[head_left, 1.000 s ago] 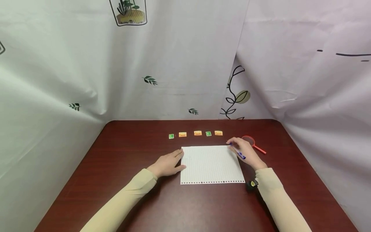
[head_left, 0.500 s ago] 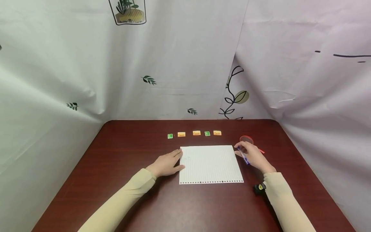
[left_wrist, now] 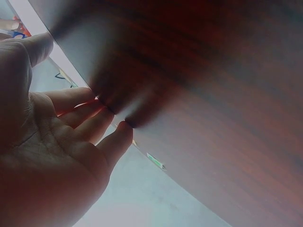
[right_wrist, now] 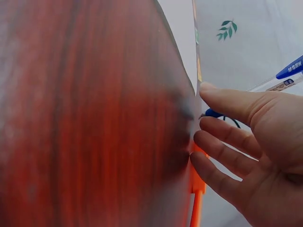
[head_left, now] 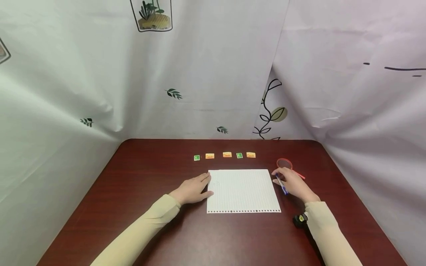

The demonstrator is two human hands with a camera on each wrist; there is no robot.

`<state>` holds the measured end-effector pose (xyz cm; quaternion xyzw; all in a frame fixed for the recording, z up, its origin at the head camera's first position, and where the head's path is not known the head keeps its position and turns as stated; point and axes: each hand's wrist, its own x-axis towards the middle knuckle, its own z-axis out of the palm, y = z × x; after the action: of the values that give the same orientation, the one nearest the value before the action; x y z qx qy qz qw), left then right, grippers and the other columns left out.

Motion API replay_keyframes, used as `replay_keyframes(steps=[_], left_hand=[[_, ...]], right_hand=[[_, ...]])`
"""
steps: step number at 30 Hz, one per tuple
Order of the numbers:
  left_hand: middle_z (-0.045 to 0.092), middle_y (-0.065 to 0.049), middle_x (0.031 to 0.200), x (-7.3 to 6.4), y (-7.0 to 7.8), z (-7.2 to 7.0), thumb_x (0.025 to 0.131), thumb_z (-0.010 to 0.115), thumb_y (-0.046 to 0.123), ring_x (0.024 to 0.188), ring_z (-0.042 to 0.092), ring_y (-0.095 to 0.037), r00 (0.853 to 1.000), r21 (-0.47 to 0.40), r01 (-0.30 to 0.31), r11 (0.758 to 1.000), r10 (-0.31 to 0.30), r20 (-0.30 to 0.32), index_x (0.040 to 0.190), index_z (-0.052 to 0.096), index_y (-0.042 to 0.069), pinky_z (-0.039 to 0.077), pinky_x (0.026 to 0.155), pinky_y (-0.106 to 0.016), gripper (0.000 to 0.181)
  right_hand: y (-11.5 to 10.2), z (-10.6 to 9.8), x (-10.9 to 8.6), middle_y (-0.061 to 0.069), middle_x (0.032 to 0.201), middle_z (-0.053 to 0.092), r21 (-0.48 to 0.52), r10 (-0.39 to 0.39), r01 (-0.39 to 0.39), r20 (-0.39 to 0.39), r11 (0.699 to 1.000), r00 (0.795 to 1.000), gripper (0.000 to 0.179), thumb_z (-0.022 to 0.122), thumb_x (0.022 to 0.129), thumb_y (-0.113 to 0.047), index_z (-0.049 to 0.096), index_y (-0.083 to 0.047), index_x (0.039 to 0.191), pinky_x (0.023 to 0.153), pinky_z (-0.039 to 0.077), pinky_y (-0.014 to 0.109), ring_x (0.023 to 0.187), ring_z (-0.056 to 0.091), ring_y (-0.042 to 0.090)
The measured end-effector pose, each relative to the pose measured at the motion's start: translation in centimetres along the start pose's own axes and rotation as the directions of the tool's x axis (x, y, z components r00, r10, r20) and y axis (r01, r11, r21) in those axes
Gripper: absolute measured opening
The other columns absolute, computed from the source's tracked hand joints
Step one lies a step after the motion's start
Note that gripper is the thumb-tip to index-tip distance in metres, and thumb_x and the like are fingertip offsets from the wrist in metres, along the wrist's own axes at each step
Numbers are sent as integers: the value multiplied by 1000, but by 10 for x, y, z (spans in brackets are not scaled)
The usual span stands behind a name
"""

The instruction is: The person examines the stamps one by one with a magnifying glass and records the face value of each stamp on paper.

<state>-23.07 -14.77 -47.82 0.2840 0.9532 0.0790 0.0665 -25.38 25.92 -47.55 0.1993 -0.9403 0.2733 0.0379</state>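
A sheet of lined loose-leaf paper [head_left: 244, 191] lies on the table, punched holes along its near edge and faint marks at its upper left. My left hand [head_left: 192, 189] rests flat at the sheet's left edge, thumb and fingertips touching it; in the left wrist view its fingers [left_wrist: 111, 146] are spread and nearly straight. Just beyond the right edge, my right hand [head_left: 294, 182] holds a clear ballpoint pen [head_left: 283, 187] with blue ends. The right wrist view has the pen [right_wrist: 289, 71] passing behind the thumb, its tip showing between thumb and forefinger.
Several small stamp-like pieces lie in a row behind the paper, among them a green one [head_left: 197, 157] and an orange one [head_left: 227, 154]. A red magnifying glass [head_left: 284, 163] lies behind my right hand. White fabric [head_left: 213, 74] hangs around the dark red table [head_left: 213, 236].
My right hand has moved right with the pen, from the paper's upper right corner to the table beside it, nearer the magnifying glass. The left hand has stayed in place.
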Motion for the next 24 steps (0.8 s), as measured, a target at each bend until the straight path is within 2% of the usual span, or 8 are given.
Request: replay_keyframes(steps=[9, 24], left_hand=[[39, -16, 157, 0, 0, 0, 102, 56, 46, 143, 40, -30, 1000, 5, -11, 1000, 11, -12, 151, 43, -1, 43, 108, -45, 69], [39, -17, 157, 1, -2, 4, 101, 55, 47, 143, 41, -30, 999, 23, -25, 999, 26, -21, 151, 43, -1, 44, 107, -45, 71]], right_hand=[[2, 0, -3, 15, 112, 67, -44, -1, 2, 23, 999, 1000, 25, 76, 89, -4, 70, -2, 113, 87, 53, 50, 99, 64, 30], [3, -2, -2, 19, 121, 66, -47, 6, -4, 52, 999, 999, 27, 75, 89, -3, 71, -4, 116, 91, 52, 54, 110, 64, 37]])
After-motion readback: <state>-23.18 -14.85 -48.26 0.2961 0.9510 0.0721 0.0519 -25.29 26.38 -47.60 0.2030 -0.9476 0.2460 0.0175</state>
